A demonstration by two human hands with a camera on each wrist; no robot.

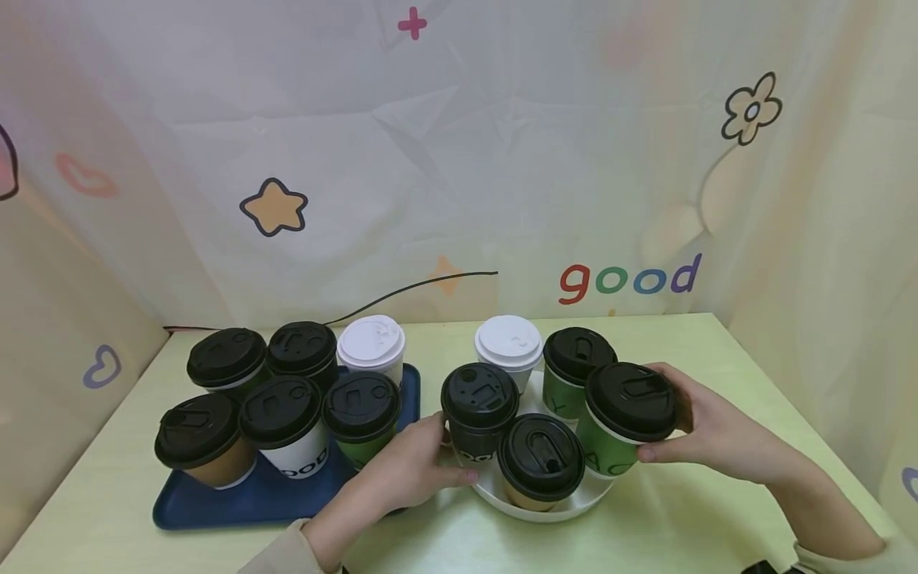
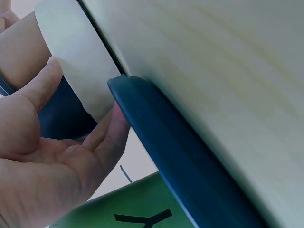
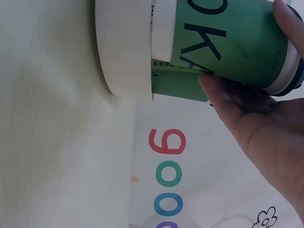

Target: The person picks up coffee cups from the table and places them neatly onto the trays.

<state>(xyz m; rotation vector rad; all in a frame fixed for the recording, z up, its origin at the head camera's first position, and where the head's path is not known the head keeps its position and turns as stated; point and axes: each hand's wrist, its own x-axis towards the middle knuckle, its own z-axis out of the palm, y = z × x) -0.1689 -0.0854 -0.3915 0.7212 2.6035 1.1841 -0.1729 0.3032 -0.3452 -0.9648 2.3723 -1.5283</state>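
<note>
A round white plate [image 1: 543,516] bears several lidded paper coffee cups. My right hand [image 1: 706,426] grips the green coffee cup [image 1: 610,442] with a black lid at the plate's right side, thumb in front and fingers behind. In the right wrist view this green cup's base is close to the plate's rim; whether it rests inside cannot be told. My left hand [image 1: 412,466] holds the black coffee cup [image 1: 479,410] low on the plate's left, fingers behind it and thumb in front. A kraft-brown cup [image 1: 534,504], another green cup [image 1: 562,395] and a white-lidded cup [image 1: 511,351] stand between and behind.
On the left, a dark blue tray [image 1: 208,514] carries several lidded cups, among them a brown one [image 1: 222,470], a white one [image 1: 301,454] and a white-lidded one [image 1: 373,347]. The tray's right edge is close to my left hand. A printed curtain [image 1: 459,159] hangs behind the table.
</note>
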